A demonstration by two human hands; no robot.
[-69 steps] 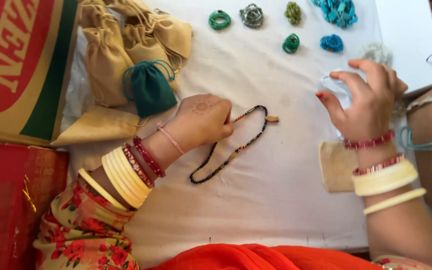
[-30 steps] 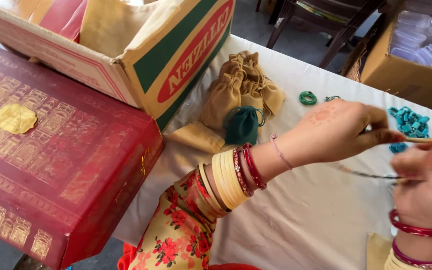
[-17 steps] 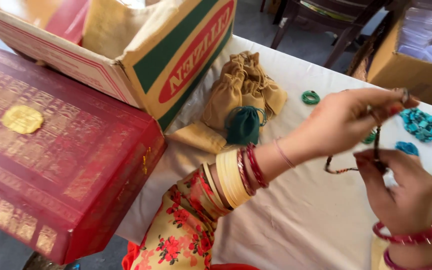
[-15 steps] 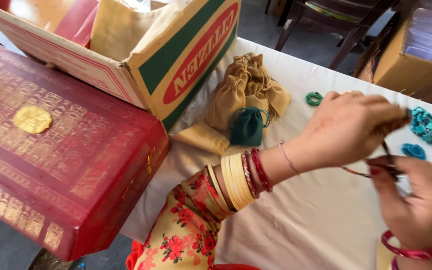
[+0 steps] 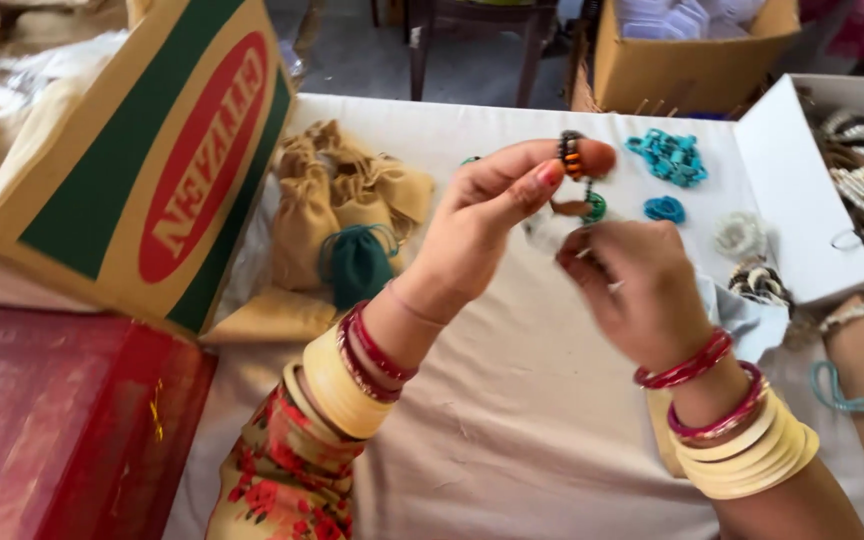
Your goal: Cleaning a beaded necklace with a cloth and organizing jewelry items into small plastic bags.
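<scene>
My left hand (image 5: 487,220) is raised above the white-clothed table (image 5: 512,440), its fingers and thumb pinching a dark beaded string (image 5: 572,158) with orange and red beads wound round the fingertip. Just below and to the right, my right hand (image 5: 632,285) is curled with its fingers at the lower part of the same string; motion blur hides the exact grip. Both wrists carry red and cream bangles.
A cardboard box (image 5: 142,170) and a red box (image 5: 62,430) stand at the left. Tan cloth pouches (image 5: 337,195) and a green pouch (image 5: 357,265) lie behind my left hand. Turquoise bead bundles (image 5: 670,155) and a white box of bracelets (image 5: 852,190) sit at the right.
The beaded string was lifted off the cloth and is now wound round my left fingertips. Both hands have risen and come together, and the view has swung back towards the table.
</scene>
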